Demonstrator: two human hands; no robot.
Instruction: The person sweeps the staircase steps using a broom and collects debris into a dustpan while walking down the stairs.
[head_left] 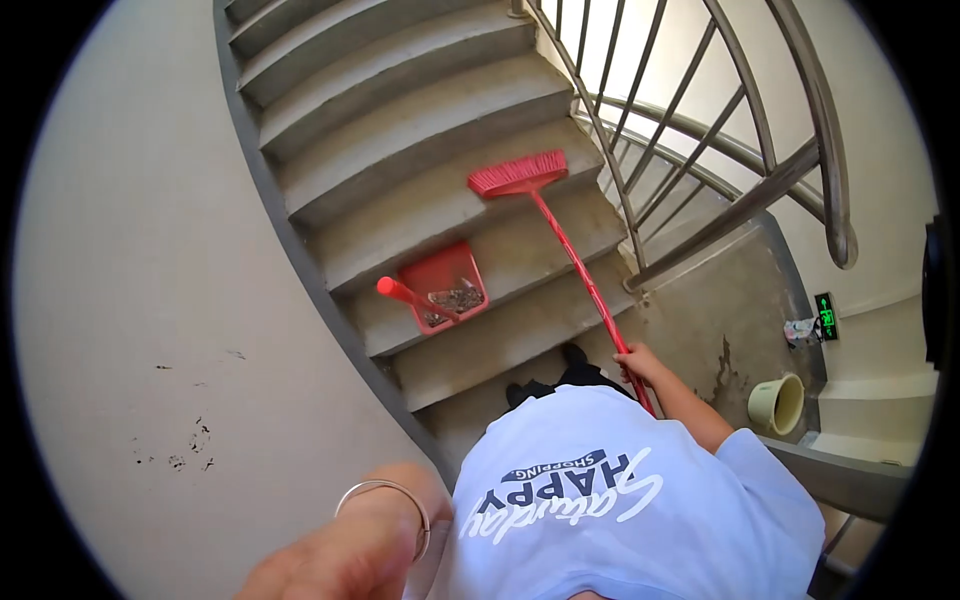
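My right hand [645, 364] is wrapped around the red handle of a broom [585, 272]. The broom's pink-red bristle head rests on a stair step above, bristles pointing up the flight. On a lower step to the left stands a red dustpan [440, 262] with its own red handle tilted toward me and dark debris inside. My left hand [315, 560] is raised close to the camera at the bottom edge, with a silver bangle [385, 487] on the wrist. The frame cuts off its fingers.
Curved concrete stairs [420, 120] climb ahead, with a metal railing [740, 220] on the right. On the landing at right are a pale bucket [765, 408], a crumpled bag [800, 332] and a green exit sign [826, 316]. A scuffed white wall [150, 300] borders the left side.
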